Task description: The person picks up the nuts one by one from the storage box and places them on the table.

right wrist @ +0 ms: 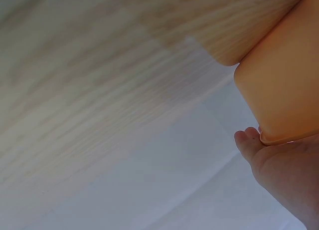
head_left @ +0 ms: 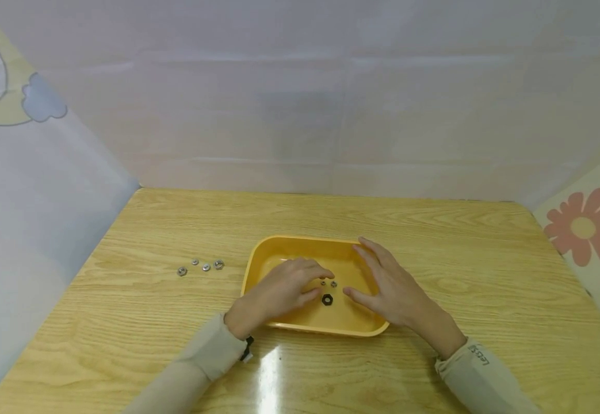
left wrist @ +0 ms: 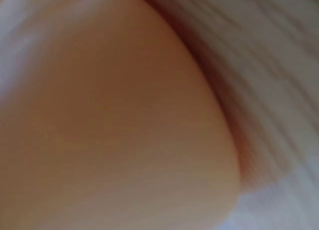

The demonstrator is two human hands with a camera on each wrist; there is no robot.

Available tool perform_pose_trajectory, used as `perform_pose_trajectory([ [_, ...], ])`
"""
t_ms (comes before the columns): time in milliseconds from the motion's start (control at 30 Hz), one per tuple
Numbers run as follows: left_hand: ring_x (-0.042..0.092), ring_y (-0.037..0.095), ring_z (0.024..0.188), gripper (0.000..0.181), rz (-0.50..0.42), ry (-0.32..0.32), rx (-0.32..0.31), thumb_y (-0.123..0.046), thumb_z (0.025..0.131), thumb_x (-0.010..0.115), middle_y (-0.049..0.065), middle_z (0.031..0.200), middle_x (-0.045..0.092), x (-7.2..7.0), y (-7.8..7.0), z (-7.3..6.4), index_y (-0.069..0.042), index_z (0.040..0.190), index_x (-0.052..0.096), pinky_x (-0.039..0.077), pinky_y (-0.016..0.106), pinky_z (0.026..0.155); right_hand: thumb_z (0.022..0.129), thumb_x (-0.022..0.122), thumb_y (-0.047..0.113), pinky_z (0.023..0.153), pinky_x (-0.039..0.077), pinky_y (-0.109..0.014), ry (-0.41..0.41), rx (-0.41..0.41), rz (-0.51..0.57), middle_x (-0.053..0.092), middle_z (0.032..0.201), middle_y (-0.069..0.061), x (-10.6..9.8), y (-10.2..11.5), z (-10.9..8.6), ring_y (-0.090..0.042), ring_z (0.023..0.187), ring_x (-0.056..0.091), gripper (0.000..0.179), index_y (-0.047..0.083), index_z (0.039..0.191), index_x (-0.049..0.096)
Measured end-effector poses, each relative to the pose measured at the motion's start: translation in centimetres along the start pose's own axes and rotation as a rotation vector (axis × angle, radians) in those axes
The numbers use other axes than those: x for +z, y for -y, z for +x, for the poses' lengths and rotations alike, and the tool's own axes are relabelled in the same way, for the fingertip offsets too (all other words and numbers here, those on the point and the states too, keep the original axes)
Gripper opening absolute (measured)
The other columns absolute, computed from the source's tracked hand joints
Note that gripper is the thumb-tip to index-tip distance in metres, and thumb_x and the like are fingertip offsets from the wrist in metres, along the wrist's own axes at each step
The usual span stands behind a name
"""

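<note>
A yellow plastic tray (head_left: 351, 328) lies on the table, with a black hex nut (head_left: 327, 299) and two small metal nuts (head_left: 333, 284) on its floor. My left hand (head_left: 284, 287) reaches in over the tray's left part, thumb and fingers apart beside the nuts. Over the right rim is my right hand (head_left: 393, 290), its thumb spread from its fingers and nothing between them. The right wrist view has this hand's fingers (right wrist: 246, 142) right at the tray's rim. Only the tray's outer wall (left wrist: 124, 115) and wood show in the left wrist view; the left hand is hidden there.
Left of the tray, several silver nuts lie loose on the wooden table (head_left: 486, 276), among them a larger hex nut (head_left: 182, 271) and another nut (head_left: 219, 264). A pale sheet (head_left: 305, 115) hangs behind the table, and printed sheets stand at both sides.
</note>
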State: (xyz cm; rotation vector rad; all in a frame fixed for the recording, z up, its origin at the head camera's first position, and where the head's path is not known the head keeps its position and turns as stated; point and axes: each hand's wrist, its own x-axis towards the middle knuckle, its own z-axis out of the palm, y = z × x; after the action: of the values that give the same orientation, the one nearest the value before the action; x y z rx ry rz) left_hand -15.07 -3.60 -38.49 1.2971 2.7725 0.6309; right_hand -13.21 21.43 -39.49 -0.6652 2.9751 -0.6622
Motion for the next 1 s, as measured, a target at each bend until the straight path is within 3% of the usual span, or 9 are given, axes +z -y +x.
perform_pose_trajectory([
  [167, 0.066, 0.014, 0.107, 0.031, 0.008, 0.010, 0.018, -0.017, 0.094, 0.069, -0.002, 0.119, 0.070, 0.31, -0.20, 0.47, -0.015, 0.125, 0.067, 0.054, 0.030, 0.094, 0.094, 0.060, 0.054, 0.112, 0.036, -0.060, -0.015, -0.010, -0.019, 0.022, 0.163, -0.015, 0.09, -0.03, 0.05, -0.040, 0.146, 0.030, 0.085, 0.004, 0.154, 0.030],
  [567, 0.064, 0.013, 0.112, 0.033, -0.004, 0.124, -0.012, -0.020, 0.096, 0.067, -0.003, 0.123, 0.068, 0.70, -0.69, 1.00, -0.015, 0.128, 0.066, 0.052, 0.029, 0.098, 0.094, 0.060, 0.053, 0.112, 0.037, -0.059, -0.028, -0.010, -0.019, 0.023, 0.162, -0.014, 0.07, -0.05, 0.02, -0.039, 0.146, 0.031, 0.083, 0.004, 0.154, 0.030],
  [1000, 0.065, 0.012, 0.110, 0.033, 0.025, 0.168, -0.014, -0.018, 0.094, 0.069, -0.003, 0.121, 0.068, 0.92, -0.80, 0.93, -0.014, 0.127, 0.067, 0.053, 0.026, 0.096, 0.094, 0.061, 0.054, 0.109, 0.040, -0.059, -0.023, -0.011, -0.006, 0.021, 0.163, -0.014, 0.16, -0.07, 0.06, -0.040, 0.146, 0.031, 0.084, 0.005, 0.155, 0.030],
])
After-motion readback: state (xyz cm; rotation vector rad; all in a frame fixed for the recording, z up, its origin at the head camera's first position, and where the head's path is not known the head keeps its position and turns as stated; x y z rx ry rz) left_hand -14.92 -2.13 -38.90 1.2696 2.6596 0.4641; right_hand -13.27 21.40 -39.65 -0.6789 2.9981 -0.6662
